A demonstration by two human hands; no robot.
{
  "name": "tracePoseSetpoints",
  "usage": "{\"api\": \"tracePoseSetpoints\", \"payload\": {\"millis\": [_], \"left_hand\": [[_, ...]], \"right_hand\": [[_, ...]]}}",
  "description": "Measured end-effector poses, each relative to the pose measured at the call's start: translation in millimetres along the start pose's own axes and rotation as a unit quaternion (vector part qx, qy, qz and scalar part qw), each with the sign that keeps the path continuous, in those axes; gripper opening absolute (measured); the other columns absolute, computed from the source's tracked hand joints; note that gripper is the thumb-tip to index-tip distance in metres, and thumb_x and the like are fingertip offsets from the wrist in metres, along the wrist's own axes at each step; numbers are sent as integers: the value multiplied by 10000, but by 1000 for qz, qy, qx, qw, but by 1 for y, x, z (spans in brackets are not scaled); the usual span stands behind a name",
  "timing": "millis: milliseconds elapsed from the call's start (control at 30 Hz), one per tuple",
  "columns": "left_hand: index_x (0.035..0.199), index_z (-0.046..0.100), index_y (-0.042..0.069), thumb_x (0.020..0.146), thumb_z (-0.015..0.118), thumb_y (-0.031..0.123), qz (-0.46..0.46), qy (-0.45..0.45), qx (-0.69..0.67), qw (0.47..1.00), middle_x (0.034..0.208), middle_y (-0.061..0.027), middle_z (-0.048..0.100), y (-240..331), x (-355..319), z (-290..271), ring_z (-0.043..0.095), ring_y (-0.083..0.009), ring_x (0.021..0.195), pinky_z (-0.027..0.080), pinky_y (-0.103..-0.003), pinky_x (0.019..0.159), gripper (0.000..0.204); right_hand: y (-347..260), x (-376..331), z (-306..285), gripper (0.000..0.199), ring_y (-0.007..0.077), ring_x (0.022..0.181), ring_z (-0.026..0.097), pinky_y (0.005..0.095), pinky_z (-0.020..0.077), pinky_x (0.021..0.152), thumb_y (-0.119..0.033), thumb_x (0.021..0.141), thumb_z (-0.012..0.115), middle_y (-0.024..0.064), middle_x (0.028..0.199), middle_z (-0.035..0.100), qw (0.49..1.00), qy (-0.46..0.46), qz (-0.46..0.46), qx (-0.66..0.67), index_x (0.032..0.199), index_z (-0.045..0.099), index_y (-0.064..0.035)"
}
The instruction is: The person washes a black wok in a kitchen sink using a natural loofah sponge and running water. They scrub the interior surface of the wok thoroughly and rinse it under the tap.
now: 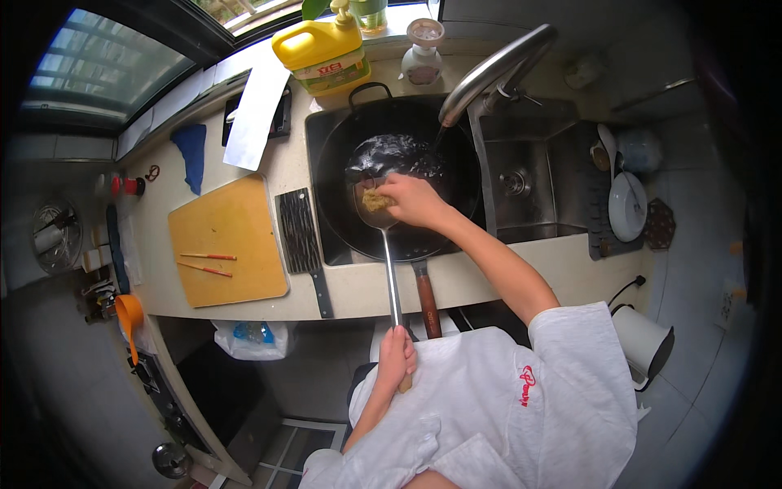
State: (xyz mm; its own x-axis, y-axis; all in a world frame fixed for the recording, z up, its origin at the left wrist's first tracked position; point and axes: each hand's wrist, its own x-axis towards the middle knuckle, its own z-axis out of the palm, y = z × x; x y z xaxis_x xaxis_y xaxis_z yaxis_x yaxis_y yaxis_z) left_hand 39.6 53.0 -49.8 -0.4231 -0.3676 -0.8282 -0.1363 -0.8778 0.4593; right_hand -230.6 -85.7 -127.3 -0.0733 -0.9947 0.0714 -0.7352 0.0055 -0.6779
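Head view looks down on a pale counter (pixel 358 289) with a steel double sink set into it. In the left basin sits a large black round wok (pixel 399 183), wet and glossy inside, its brown wooden handle (pixel 427 300) reaching over the counter edge toward the person. The right hand (pixel 414 200) has its grip closed around a small tan scrubbing sponge (pixel 375 200), pressing it into the bowl of a long steel ladle (pixel 383 228) held over the wok. The left hand (pixel 396 359) is wrapped tight around the far end of the ladle's thin shaft, close to the person's white shirt. A curved steel faucet (pixel 493 69) arches over the wok's rim. The right basin (pixel 521 183) holds nothing but its drain. Beside it, a dark rack carries a white round plate (pixel 627 208) and a pale bowl. Left of the sink lie a black ridged cleaver (pixel 300 236) and a yellow wooden cutting board (pixel 228 240) bearing two orange chopsticks (pixel 207 262). A yellow detergent jug (pixel 324 50) stands behind the wok.
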Motion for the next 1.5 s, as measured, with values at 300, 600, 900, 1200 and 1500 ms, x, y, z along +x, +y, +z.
{"api": "tracePoseSetpoints", "payload": {"millis": [300,600,900,1200,1500], "left_hand": [[892,440,116,1026,402,418,-2,2,-32,999,571,42,328,20,6,-7,254,-39,384,226,-203,331,332],[879,458,123,1027,406,410,-6,6,-46,999,564,35,336,17,9,-8,262,-43,381,226,-210,325,327],[892,448,113,1026,410,409,-2,-4,-47,999,580,31,350,17,10,-12,305,-48,392,262,-213,324,326],[889,444,108,1028,406,401,-3,-4,-55,998,584,22,356,21,6,-8,309,-52,393,258,-217,322,327],[880,429,101,1029,387,427,-14,-7,-38,999,555,13,341,12,10,-2,301,-68,372,246,-239,313,360]], "right_hand": [[66,-28,-32,418,296,1029,628,500,546,829,-344,962,524,127,1199,602,547,114,269,785,1283,524,-76],[50,-27,-44,502,323,1146,570,551,466,935,-360,921,447,153,1267,581,481,146,212,838,1309,517,-49],[47,-18,-41,512,298,1009,619,534,521,841,-429,878,508,122,1163,616,451,122,212,859,1263,549,-94],[47,-10,-40,498,295,964,621,411,545,679,-406,881,418,126,1143,609,461,105,171,865,1230,548,-75],[17,16,-2,319,208,797,680,322,526,726,-154,781,744,128,934,686,894,309,166,279,1031,615,-5]]}}
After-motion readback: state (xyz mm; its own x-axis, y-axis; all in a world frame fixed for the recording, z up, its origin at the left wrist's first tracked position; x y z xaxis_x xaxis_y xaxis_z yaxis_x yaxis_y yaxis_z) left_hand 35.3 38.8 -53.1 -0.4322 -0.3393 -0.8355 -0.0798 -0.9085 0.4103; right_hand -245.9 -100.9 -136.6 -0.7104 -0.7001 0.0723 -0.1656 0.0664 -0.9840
